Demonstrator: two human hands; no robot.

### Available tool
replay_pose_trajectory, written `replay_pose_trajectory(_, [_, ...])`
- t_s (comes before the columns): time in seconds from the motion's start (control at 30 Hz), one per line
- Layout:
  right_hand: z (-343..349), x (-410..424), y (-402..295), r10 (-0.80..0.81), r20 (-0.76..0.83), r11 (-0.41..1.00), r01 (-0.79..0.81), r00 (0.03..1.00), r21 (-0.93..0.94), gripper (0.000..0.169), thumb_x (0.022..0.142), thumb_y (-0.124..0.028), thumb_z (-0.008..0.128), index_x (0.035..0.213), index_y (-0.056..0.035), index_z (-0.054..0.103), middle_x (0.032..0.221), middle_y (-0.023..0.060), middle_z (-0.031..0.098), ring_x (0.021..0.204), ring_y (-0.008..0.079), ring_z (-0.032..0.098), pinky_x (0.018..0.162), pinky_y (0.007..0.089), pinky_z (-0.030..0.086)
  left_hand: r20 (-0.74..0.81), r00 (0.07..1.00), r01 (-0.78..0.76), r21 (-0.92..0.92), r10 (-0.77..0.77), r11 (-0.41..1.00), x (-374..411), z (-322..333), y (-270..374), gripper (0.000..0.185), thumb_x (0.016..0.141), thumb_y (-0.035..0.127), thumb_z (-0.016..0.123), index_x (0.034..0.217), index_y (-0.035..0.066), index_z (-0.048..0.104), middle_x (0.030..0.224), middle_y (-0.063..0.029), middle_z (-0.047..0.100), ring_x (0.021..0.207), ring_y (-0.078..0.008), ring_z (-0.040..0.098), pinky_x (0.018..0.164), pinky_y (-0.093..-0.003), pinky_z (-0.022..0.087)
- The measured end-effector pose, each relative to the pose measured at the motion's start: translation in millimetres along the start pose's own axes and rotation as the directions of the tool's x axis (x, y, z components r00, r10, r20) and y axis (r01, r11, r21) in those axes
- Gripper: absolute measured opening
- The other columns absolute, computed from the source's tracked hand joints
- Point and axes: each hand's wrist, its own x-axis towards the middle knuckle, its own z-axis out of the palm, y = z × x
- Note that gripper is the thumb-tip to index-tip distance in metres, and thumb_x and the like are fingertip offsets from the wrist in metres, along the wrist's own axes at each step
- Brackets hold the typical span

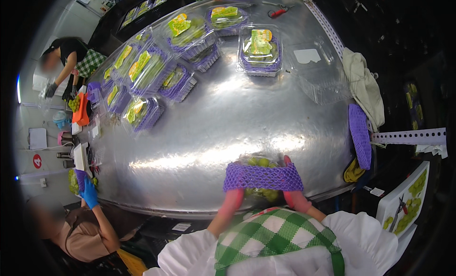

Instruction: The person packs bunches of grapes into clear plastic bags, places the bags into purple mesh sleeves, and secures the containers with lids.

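Note:
At the table's near edge a purple foam net sleeve [263, 176] is stretched wide between my two pink-gloved hands. My left hand [233, 199] reaches into its left end, and my right hand [293, 198] into its right end, with fingertips showing above the net. Green grapes [263, 162] in clear wrapping show above and below the sleeve. The net hides most of my fingers. Across the metal table [228, 122], a closed clear clamshell [260, 51] holds grapes in purple netting. Right of it stands an empty clear clamshell [315, 74].
Several packed grape clamshells [146, 69] crowd the far left. Flat purple nets [359, 137] and a beige cloth [363, 83] lie along the right edge. Red-handled snips [278, 13] lie at the back. Co-workers [85, 222] work at left. A white tray [383, 213] holds grapes.

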Motion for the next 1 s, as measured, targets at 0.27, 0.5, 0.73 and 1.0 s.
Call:
replay_pose_trajectory(0.27, [-13.2,4.3,-14.6,0.013,0.176,1.0,-0.017,0.984,0.019,0.04,0.092,-0.016,0.04,0.129,-0.0023,0.043,0.133,0.0181,0.042,0.127,0.0296,0.037,0.106,0.0351,0.028,0.214,0.926,0.364,-0.726,-0.312,0.583,-8.6,-20.4,-0.2,0.055,0.092,0.012,0.048,0.141,0.007,0.024,0.12,-0.0098,0.049,0.108,-0.018,0.049,0.094,-0.0294,0.04])
replay_pose_trajectory(0.5, [-15.0,-4.8,-31.1,0.037,0.349,0.999,-0.035,0.936,-0.012,0.039,0.092,-0.016,0.04,0.129,-0.0026,0.044,0.133,0.018,0.043,0.127,0.0293,0.037,0.105,0.035,0.028,0.237,0.961,0.245,-0.509,-0.139,0.825,-7.9,-35.8,0.7,0.042,0.092,0.011,0.046,0.133,0.007,0.037,0.113,-0.0084,0.053,0.103,-0.0169,0.05,0.09,-0.0295,0.041])
replay_pose_trajectory(0.73, [-0.7,2.4,-21.5,0.067,0.172,0.991,-0.045,0.983,-0.129,0.036,0.092,-0.016,0.039,0.125,-0.0028,0.046,0.125,0.0194,0.049,0.118,0.0292,0.046,0.099,0.0356,0.035,0.285,0.957,0.074,-0.09,-0.045,0.993,0.8,-38.2,-2.2,0.039,0.085,0.008,0.042,0.123,0.001,0.047,0.123,-0.0223,0.048,0.116,-0.0362,0.044,0.1,-0.0399,0.034])
replay_pose_trajectory(1.0, [9.1,7.9,-11.5,0.147,0.154,0.967,-0.109,0.977,-0.229,0.031,0.089,-0.015,0.038,0.115,-0.0017,0.05,0.108,0.0228,0.057,0.097,0.0381,0.057,0.08,0.0416,0.047,0.147,0.973,0.227,-0.52,-0.176,0.824,8.7,-31.2,10.1,0.051,0.092,0.018,0.041,0.138,0.0,0.025,0.13,-0.0217,0.042,0.118,-0.0339,0.042,0.101,-0.0354,0.031])
